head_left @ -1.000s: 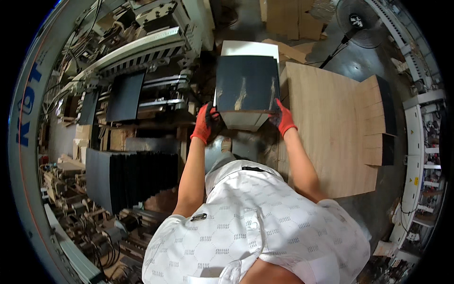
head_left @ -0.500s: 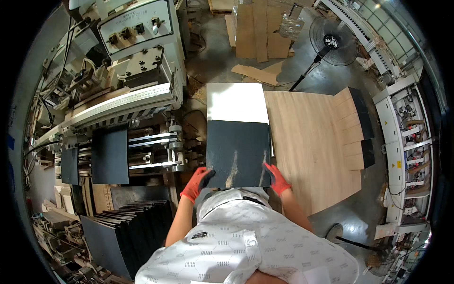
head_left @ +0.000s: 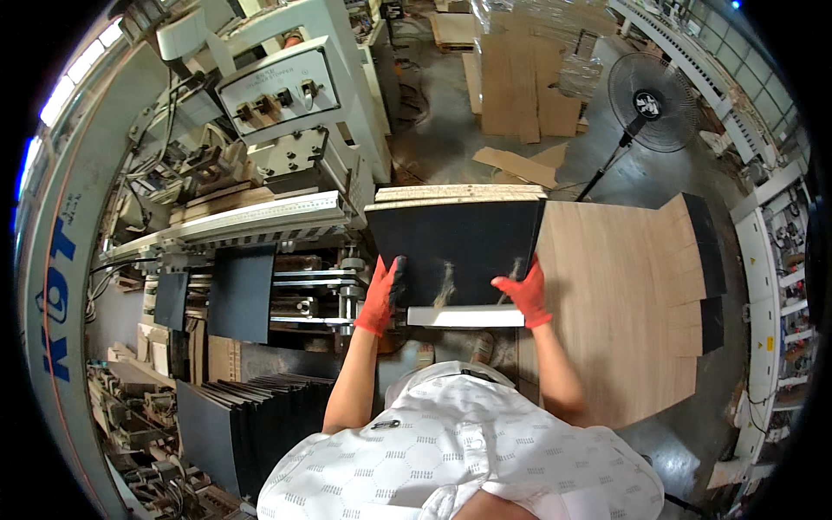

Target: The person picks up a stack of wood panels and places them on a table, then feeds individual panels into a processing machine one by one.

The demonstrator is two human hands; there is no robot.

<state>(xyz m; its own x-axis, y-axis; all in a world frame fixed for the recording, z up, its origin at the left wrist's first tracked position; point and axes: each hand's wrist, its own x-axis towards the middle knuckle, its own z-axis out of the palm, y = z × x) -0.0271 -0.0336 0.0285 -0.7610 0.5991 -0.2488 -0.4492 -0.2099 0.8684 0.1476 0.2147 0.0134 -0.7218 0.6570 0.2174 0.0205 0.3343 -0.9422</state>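
- At far left, a row of dark boards (head_left: 208,438) stands on edge, packed closely
- Just beyond it, a single black sheet (head_left: 243,295) lies beside metal rails (head_left: 319,279) on the machine, below a switch box (head_left: 277,91)
- The left hand (head_left: 381,297), in a red glove with dark fingers, holds the left edge of the black-faced panels (head_left: 455,247)
- These panels are between both hands in front of the person, tilted, with pale chipboard edges at the top and tan scuffs low on the face
- A white piece (head_left: 466,316) shows just below them; contact is unclear
- The right hand (head_left: 527,291), also red-gloved, grips their right edge, thumb over the face
- Right of it spreads a wood-grain board (head_left: 615,303), with a standing fan (head_left: 650,102) beyond and dark-faced blocks (head_left: 706,277) along its right side
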